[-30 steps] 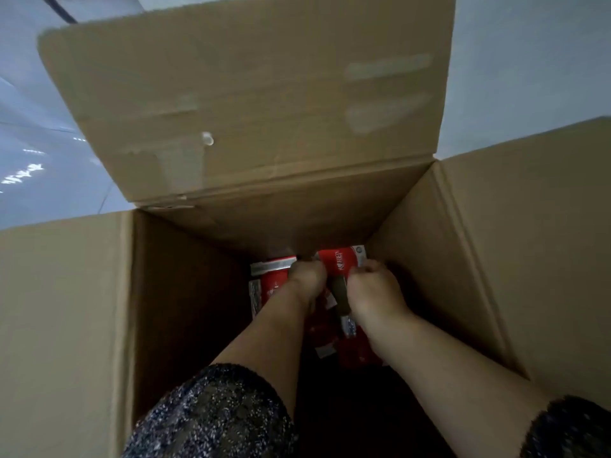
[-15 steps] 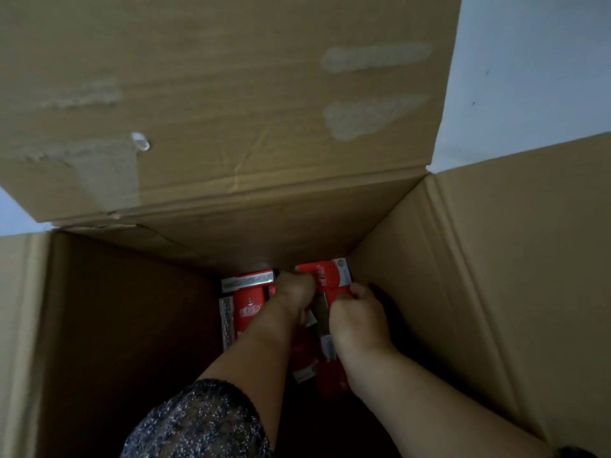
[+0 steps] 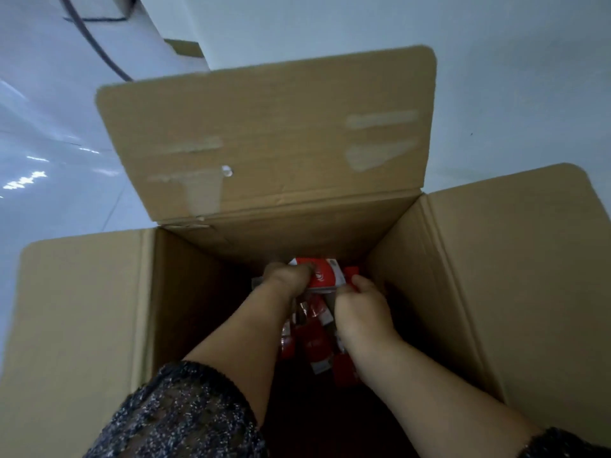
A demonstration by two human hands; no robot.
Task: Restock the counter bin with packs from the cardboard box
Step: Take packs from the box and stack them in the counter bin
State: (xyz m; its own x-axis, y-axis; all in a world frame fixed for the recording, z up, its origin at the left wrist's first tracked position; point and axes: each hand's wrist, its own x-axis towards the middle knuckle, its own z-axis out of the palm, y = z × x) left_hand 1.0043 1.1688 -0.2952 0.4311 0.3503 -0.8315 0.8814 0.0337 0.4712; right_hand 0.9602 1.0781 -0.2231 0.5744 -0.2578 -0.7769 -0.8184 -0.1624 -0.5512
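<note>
Pale floor (image 3: 49, 110) surrounds the cardboard box (image 3: 198, 292), where at twelve o'clock I see the left hand (image 3: 287, 280) and right hand (image 3: 358, 312) each gripping red packs (image 3: 325, 276), none lifted out yet, bin out of view.

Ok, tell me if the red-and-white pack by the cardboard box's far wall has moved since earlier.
Yes. The red-and-white pack, gripped by the left hand, rose and tilted against the box's far wall.
</note>
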